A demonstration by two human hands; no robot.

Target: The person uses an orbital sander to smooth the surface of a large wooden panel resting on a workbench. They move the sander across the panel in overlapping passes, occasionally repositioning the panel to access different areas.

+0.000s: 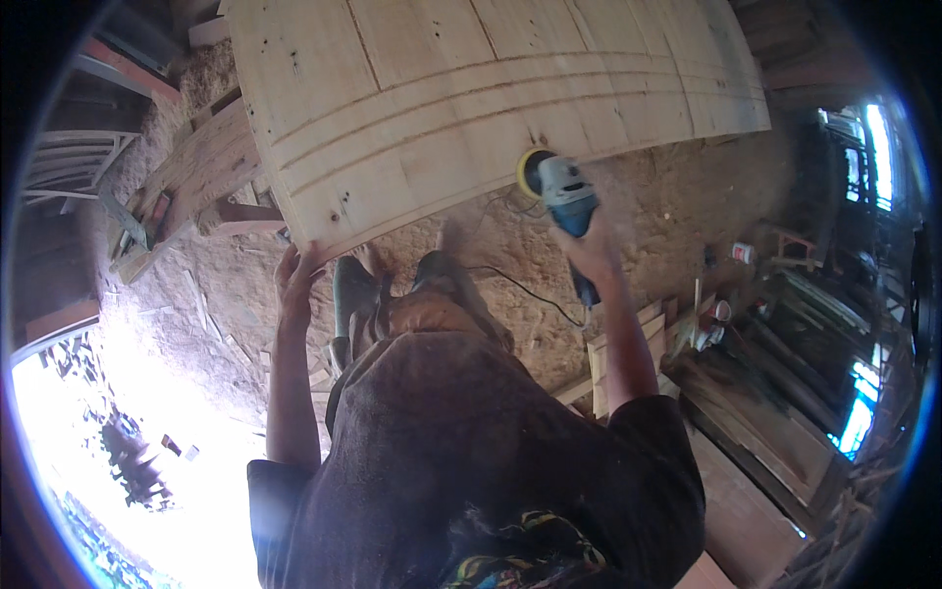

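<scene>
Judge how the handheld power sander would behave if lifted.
The power sander is probably heavy for its size, given its bulky blue-and-grey body, which looks hard and likely stiff. The dark cord would likely trail floppily, judging by its loose curve.

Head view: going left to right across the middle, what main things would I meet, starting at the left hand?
Left hand → left foot → right foot → sander → red-and-white tub.
</scene>
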